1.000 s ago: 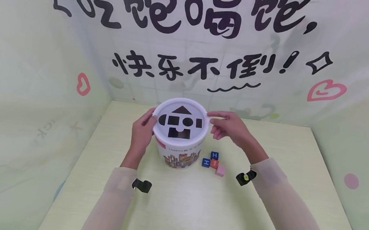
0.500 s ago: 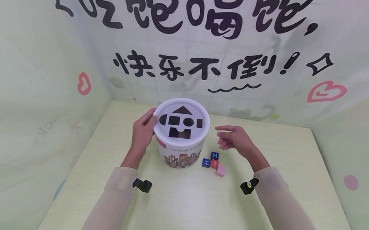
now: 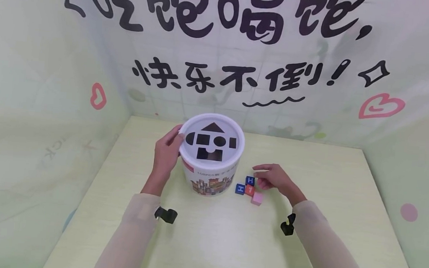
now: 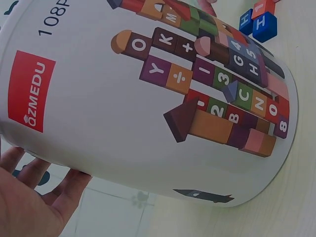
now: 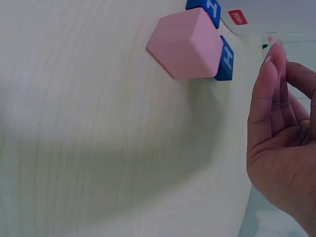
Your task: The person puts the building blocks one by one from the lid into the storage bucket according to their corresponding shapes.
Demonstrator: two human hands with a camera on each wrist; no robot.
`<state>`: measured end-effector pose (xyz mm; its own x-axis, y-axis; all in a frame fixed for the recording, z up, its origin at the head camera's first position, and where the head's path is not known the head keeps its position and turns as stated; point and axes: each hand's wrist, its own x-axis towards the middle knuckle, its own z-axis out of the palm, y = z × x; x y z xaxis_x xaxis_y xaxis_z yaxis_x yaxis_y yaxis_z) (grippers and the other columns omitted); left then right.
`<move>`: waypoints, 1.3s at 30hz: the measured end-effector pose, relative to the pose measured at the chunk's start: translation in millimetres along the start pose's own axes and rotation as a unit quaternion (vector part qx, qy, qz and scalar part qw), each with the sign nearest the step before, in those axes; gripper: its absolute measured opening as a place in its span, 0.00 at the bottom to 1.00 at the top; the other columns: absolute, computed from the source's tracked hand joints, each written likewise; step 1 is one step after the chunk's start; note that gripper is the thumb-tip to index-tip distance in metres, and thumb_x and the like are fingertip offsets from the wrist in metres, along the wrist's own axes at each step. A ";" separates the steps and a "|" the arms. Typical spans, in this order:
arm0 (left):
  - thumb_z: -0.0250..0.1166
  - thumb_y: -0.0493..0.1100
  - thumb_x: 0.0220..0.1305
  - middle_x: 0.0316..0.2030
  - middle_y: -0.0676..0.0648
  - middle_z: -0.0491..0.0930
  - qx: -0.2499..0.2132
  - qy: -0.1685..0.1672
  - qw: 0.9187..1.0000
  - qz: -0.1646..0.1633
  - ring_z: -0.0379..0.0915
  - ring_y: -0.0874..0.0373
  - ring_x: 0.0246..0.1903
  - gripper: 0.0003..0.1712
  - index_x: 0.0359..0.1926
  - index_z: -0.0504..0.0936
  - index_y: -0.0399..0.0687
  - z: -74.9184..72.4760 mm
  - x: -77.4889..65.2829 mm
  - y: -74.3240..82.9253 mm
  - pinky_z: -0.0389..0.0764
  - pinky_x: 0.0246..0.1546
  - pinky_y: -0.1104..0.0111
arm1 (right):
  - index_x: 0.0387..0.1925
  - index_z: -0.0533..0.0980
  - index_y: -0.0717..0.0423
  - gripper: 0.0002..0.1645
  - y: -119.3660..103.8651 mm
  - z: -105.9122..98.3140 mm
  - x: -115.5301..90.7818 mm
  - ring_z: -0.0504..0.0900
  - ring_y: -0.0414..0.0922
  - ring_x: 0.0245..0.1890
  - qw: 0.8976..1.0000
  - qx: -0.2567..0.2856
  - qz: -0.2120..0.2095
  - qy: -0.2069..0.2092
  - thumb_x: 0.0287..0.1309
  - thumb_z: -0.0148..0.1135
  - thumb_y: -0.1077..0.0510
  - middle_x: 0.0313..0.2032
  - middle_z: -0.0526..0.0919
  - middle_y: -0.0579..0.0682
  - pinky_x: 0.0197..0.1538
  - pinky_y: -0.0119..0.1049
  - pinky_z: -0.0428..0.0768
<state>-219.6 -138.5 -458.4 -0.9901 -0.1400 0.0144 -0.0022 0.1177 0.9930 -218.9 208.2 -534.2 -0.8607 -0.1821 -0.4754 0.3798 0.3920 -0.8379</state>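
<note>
A white toy-block bucket [image 3: 212,182] stands upright on the table, its lid [image 3: 210,154] pierced with dark shaped holes. My left hand [image 3: 166,155] holds the bucket's left side near the rim; in the left wrist view its fingertips [image 4: 74,182] lie against the printed wall. Four small cubes cluster right of the bucket: one blue H cube [image 3: 250,180], a second blue H cube [image 3: 240,189], an orange-red "1" cube [image 3: 249,190] and a pink cube [image 3: 257,198]. Over their right edge hovers my right hand [image 3: 277,179], fingers loosely bent and holding nothing.
The pale wooden table [image 3: 206,242] extends in front of the bucket and to both sides. Printed fabric walls [image 3: 210,96] enclose it at the back, left and right. Black wrist cameras [image 3: 166,215] are worn on both forearms.
My right hand has left the lid's right rim, moving right and then down toward the cubes. The left hand stays on the bucket; the cubes have not moved.
</note>
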 end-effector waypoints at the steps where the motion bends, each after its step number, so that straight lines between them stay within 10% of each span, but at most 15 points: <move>1: 0.56 0.54 0.70 0.59 0.50 0.77 -0.002 0.000 1.000 0.000 0.78 0.48 0.53 0.22 0.64 0.75 0.65 0.1 0.2 0.3 0.85 0.45 0.67 | 0.58 0.76 0.60 0.23 3.2 0.1 2.0 0.78 0.41 0.19 1.000 -0.007 0.001 0.000 0.63 0.61 0.57 0.22 0.81 0.49 0.28 0.31 0.84; 39: 0.56 0.53 0.70 0.59 0.50 0.78 -0.005 0.003 1.000 0.004 0.79 0.49 0.52 0.22 0.63 0.76 0.63 0.4 0.6 -0.7 0.85 0.44 0.69 | 0.61 0.73 0.58 0.23 26.0 13.8 15.7 0.80 0.42 0.19 0.999 -0.042 0.031 0.012 0.65 0.57 0.60 0.24 0.82 0.52 0.26 0.33 0.84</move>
<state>-220.3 -138.2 -459.1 -0.9891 -0.1451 0.0238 0.0080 0.1086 0.9941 -217.8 203.1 -567.2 -0.8445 -0.1345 -0.5184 0.4035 0.4766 -0.7811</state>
